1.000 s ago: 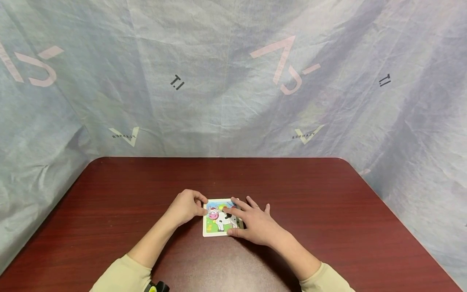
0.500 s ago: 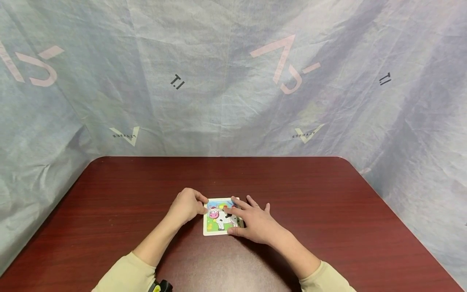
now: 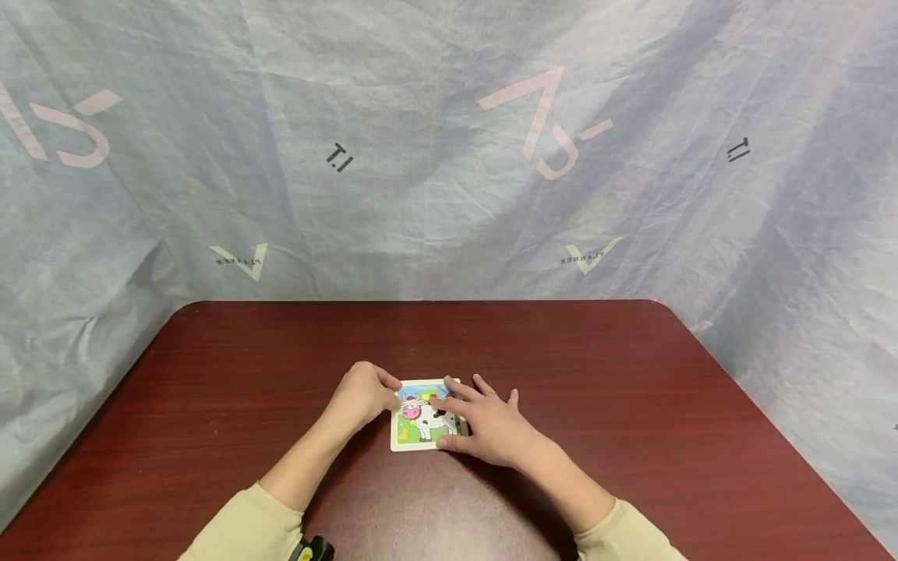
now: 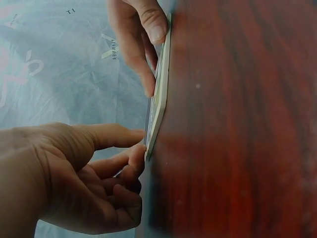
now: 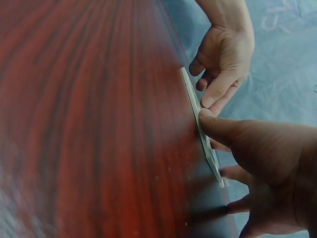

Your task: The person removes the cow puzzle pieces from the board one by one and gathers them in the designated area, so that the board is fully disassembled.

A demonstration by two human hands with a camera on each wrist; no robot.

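A small square cow puzzle with a pale frame lies flat on the table in the head view. Its picture shows a white cow with black patches and a pink snout. My left hand has thumb and forefinger at the puzzle's upper left edge, pinching there, other fingers curled; the left wrist view shows this left hand from the side. Across the puzzle's right part rests my right hand, fingers spread and thumb by the lower edge. It covers that part of the picture. Edge-on, the puzzle appears thin.
The dark red wood-grain table extends around the puzzle on all sides. Behind it and at both sides hangs a grey printed cloth. A black wrist device shows by the left sleeve.
My left hand and forearm have shifted very slightly to the right, fingers still at the puzzle's left edge. The right hand and the puzzle stay nearly the same.
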